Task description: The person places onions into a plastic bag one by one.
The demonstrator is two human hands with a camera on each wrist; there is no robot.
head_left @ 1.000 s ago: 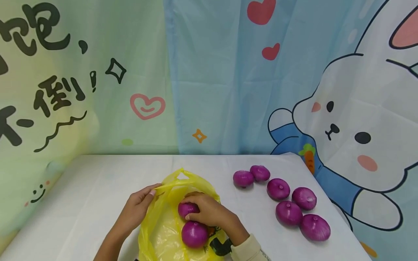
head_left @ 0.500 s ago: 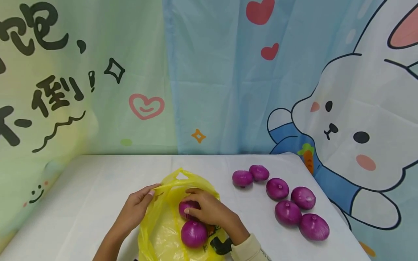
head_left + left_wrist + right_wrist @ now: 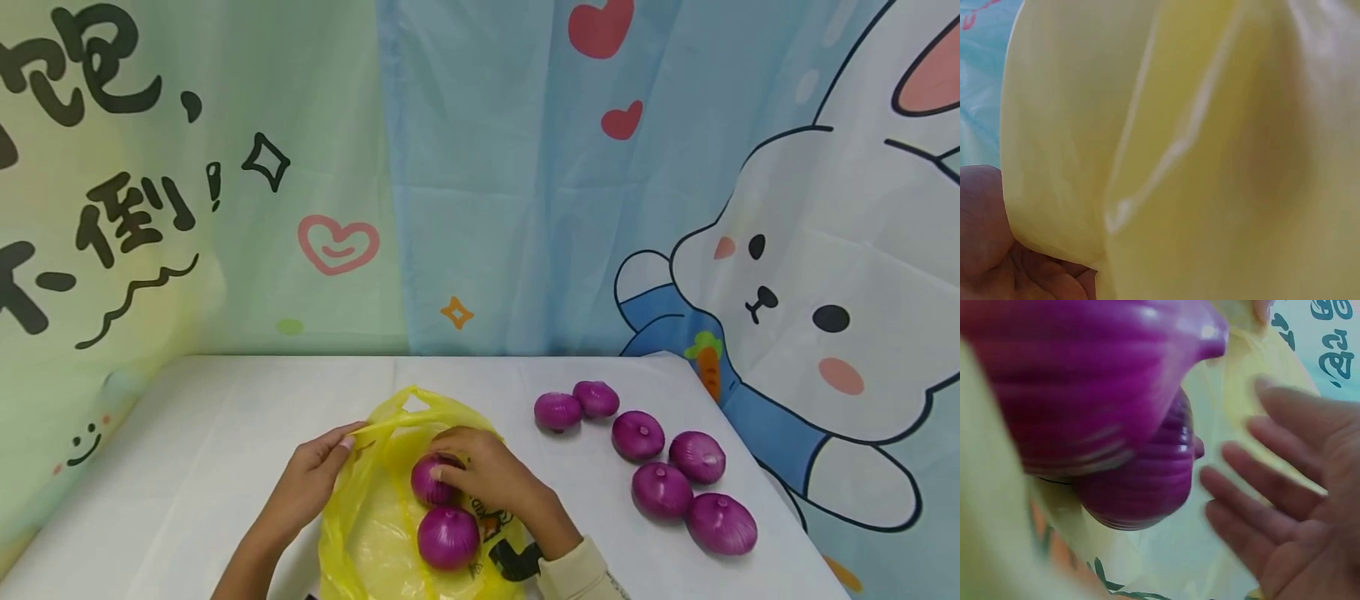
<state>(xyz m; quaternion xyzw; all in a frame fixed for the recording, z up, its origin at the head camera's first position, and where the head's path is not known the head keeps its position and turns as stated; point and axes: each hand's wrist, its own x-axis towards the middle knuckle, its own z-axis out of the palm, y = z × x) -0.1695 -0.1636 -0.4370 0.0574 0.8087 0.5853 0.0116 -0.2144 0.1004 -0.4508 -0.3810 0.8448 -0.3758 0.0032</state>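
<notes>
"Where's the nearest onion (image 3: 426,483)?"
"In the bag (image 3: 375,546), just left of the right hand (image 3: 486,471), which is spread, gripping nothing; the left hand (image 3: 318,473) pinches the bag."
"Handling?"
"Probably firm, slick; cup its sides."

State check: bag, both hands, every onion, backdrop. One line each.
Yellow bag: mouth open
Left hand: pinching the bag's rim
Right hand: at the bag's mouth, fingers extended, gripping nothing
Far onion: whole, in the bag, next to the right hand
Near onion: whole, in the bag
Six other onions: whole, outside the bag, on the white table
Backdrop: hanging, lightly creased
</notes>
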